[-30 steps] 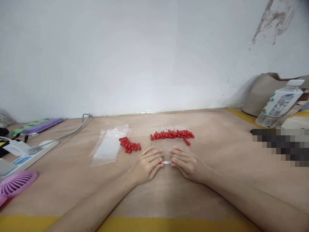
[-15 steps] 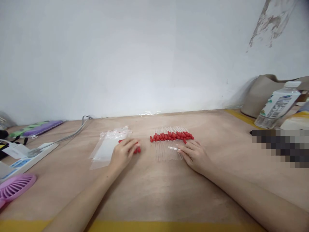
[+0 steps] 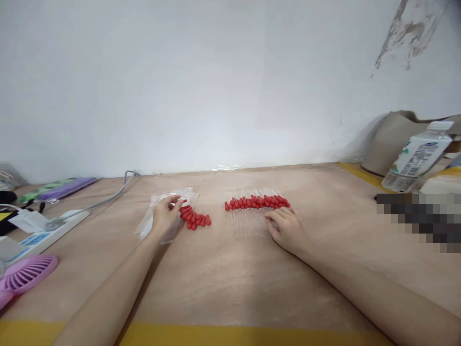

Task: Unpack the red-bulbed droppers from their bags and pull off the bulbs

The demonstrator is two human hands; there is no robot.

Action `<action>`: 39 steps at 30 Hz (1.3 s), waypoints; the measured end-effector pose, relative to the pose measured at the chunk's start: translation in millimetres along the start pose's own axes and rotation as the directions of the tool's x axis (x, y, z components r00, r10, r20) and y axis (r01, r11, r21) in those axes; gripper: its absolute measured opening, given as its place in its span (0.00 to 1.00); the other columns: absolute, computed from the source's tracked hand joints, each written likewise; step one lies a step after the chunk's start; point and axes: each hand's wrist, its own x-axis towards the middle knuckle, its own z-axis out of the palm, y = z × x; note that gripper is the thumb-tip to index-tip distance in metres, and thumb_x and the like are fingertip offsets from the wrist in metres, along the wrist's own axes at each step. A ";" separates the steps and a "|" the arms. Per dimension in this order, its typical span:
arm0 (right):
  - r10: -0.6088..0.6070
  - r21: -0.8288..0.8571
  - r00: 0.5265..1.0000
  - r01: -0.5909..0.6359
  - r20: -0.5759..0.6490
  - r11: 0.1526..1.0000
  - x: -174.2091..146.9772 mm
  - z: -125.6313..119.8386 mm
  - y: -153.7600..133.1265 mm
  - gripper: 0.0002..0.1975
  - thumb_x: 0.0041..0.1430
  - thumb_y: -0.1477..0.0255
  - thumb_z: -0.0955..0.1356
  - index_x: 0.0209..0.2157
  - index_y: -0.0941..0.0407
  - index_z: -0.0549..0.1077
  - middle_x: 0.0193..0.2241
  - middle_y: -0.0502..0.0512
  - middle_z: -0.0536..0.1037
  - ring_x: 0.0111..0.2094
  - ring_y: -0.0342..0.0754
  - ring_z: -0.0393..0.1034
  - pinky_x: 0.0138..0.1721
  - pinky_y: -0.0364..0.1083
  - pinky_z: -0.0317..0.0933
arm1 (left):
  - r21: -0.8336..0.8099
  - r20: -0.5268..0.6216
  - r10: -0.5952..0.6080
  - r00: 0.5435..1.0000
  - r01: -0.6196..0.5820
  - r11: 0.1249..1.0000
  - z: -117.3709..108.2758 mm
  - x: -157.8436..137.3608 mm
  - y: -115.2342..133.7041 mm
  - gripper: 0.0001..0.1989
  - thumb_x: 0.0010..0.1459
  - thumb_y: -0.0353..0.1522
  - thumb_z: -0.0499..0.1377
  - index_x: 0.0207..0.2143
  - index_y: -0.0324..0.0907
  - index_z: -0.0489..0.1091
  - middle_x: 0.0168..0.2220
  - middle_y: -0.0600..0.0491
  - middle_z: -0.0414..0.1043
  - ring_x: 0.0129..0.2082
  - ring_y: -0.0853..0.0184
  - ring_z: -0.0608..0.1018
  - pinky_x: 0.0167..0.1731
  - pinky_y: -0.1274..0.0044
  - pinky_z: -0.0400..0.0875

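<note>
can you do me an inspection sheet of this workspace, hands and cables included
Surface: brown table, yellow band along the near edge
Job's things: red bulbs in a row amid clear tubes; a smaller cluster beside clear bags
Clutter: pink fan at left, bottle at right
Hands: left hand over the bags, fingertips at a bulb; right hand over the tubes; grips unclear
Cables: grey cable to power strip
Surroundings: white wall, damaged patch upper right
</note>
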 end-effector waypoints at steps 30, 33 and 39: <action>0.009 0.091 0.998 -0.015 0.064 0.996 -3.3 -17.6 -1.2 0.11 0.53 0.62 0.65 0.33 0.55 0.73 0.28 0.53 0.74 0.33 0.47 0.64 0.39 0.49 0.51 | 0.201 0.443 0.339 0.830 -0.460 0.865 60.8 -3.0 94.4 0.09 0.44 0.40 0.61 0.22 0.45 0.73 0.34 0.51 0.70 0.38 0.57 0.70 0.40 0.67 0.62; 0.015 0.104 0.999 -0.020 0.049 0.994 -3.6 -16.6 -1.1 0.10 0.53 0.64 0.65 0.32 0.55 0.73 0.27 0.53 0.74 0.33 0.47 0.64 0.40 0.50 0.51 | 0.229 0.386 0.310 0.869 -0.416 0.880 52.0 -6.4 91.4 0.08 0.47 0.37 0.58 0.24 0.44 0.73 0.34 0.49 0.70 0.39 0.56 0.69 0.40 0.66 0.62; 0.012 0.200 1.000 -0.013 0.009 0.980 -5.2 -13.5 1.3 0.10 0.54 0.69 0.64 0.38 0.56 0.71 0.34 0.57 0.72 0.36 0.48 0.66 0.39 0.50 0.58 | 0.212 0.120 0.424 0.898 -0.440 0.873 21.0 -33.9 77.5 0.09 0.52 0.34 0.54 0.33 0.42 0.72 0.37 0.49 0.68 0.39 0.58 0.68 0.40 0.66 0.61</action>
